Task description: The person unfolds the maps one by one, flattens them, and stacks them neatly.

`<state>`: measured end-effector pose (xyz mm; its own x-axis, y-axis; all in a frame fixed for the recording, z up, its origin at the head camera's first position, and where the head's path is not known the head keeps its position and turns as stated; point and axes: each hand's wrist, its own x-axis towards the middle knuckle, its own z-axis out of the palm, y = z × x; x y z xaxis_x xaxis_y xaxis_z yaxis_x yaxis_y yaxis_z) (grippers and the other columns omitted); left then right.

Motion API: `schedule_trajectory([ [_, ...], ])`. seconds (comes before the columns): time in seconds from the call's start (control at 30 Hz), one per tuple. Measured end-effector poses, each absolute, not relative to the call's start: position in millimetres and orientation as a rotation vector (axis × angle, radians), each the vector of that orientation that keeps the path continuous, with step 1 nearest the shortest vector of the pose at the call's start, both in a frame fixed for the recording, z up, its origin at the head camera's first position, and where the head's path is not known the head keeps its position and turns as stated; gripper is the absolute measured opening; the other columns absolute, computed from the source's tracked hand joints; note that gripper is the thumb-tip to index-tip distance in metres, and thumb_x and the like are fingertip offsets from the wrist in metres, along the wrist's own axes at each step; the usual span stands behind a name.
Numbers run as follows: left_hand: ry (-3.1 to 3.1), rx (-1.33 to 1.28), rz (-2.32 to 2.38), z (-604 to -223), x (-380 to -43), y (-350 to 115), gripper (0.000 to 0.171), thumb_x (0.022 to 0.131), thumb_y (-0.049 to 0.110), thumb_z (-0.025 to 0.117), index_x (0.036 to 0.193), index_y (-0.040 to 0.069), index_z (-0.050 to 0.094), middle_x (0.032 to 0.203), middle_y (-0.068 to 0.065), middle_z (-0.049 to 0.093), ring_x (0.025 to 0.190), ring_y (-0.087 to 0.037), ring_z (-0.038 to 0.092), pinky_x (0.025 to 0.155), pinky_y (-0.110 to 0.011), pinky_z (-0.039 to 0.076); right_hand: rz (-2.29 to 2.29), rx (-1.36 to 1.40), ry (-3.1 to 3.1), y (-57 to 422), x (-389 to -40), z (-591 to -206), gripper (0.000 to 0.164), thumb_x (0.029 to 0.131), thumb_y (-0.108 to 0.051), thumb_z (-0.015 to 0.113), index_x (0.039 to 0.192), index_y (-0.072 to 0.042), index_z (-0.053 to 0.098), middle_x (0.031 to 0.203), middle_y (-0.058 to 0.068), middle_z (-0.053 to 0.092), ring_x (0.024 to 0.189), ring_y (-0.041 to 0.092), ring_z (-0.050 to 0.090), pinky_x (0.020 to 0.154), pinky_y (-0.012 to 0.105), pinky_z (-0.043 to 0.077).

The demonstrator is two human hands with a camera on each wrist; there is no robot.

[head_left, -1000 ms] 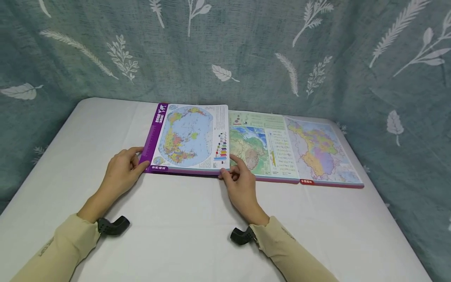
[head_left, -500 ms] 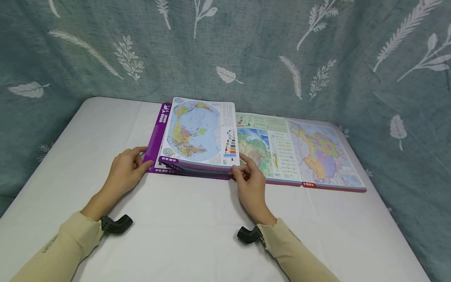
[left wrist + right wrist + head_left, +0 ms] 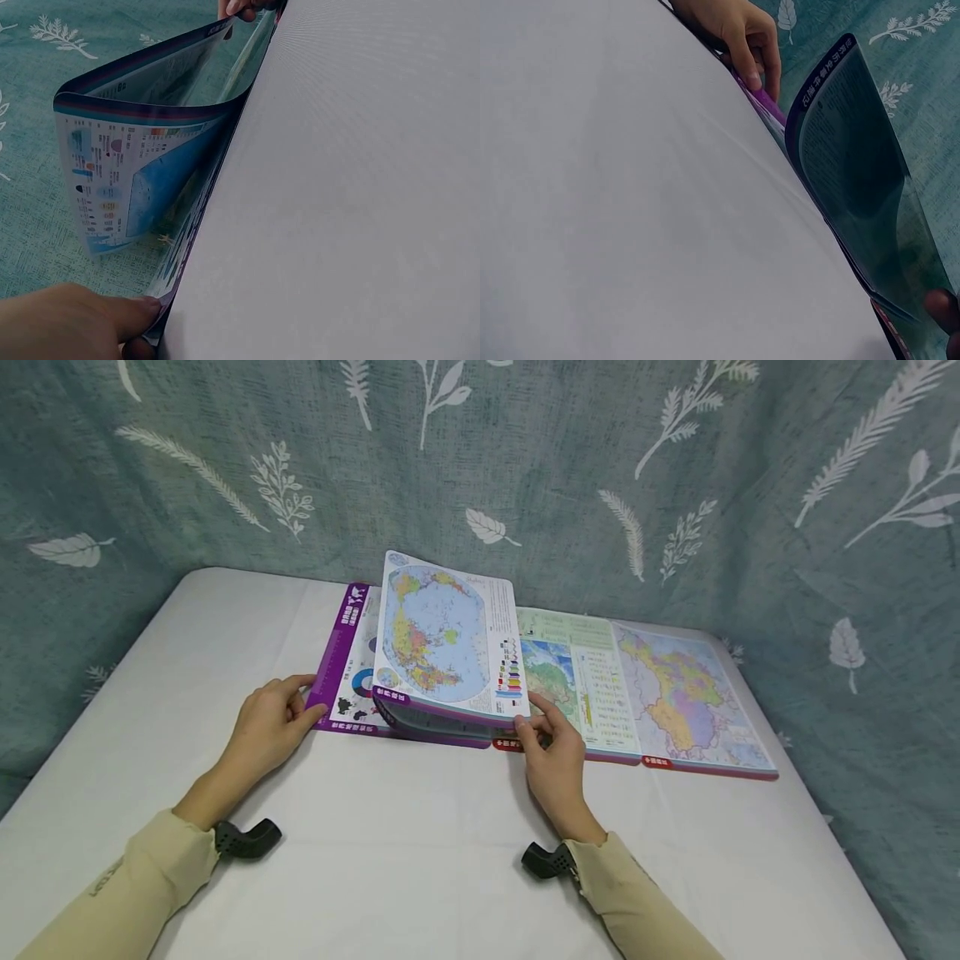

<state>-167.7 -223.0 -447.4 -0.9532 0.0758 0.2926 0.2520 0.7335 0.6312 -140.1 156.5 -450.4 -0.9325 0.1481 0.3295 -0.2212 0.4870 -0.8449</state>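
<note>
A folding map of laminated panels lies across the far part of the table. My left hand (image 3: 266,727) pinches the purple left border (image 3: 335,647) of the map at its near corner. The folded upper panels (image 3: 442,635), with a world map on top, are raised and tilted over the bottom left panel. My right hand (image 3: 557,764) grips their near right corner between thumb and fingers. In the left wrist view, the lifted panels (image 3: 112,172) bow up in a loop, and thumb and finger of the left hand (image 3: 82,319) hold the edge.
Two panels with maps of China (image 3: 682,693) lie flat to the right, reaching near the table's right edge. A white cloth (image 3: 390,868) covers the table. Behind it hangs a green curtain (image 3: 420,502) with leaf prints. A black wrist device (image 3: 247,839) sits at each sleeve.
My right hand has lifted the folded panels and drawn them to the right, baring more of the bottom left panel with its charts. The left hand stays on the purple border.
</note>
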Motion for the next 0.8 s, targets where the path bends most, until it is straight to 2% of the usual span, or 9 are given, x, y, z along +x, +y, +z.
schedule_trajectory([
  [0.8, -2.694, -0.243, -1.013, -448.8, -166.3, -222.6, 0.047, 0.096, 0.013, 0.078, 0.135, -0.008, 0.064, 0.074, -0.007, 0.054, 0.068, -0.022, 0.046, 0.064, -0.035, 0.033, 1.319, 0.015, -2.372, 196.0, -142.1, -451.8, 0.038, 0.103, -0.014, 0.07, 0.14, -0.009, 0.067, 0.087, 0.011, 0.076, 0.074, 0.01, 0.059, 0.07, 0.016, 0.043],
])
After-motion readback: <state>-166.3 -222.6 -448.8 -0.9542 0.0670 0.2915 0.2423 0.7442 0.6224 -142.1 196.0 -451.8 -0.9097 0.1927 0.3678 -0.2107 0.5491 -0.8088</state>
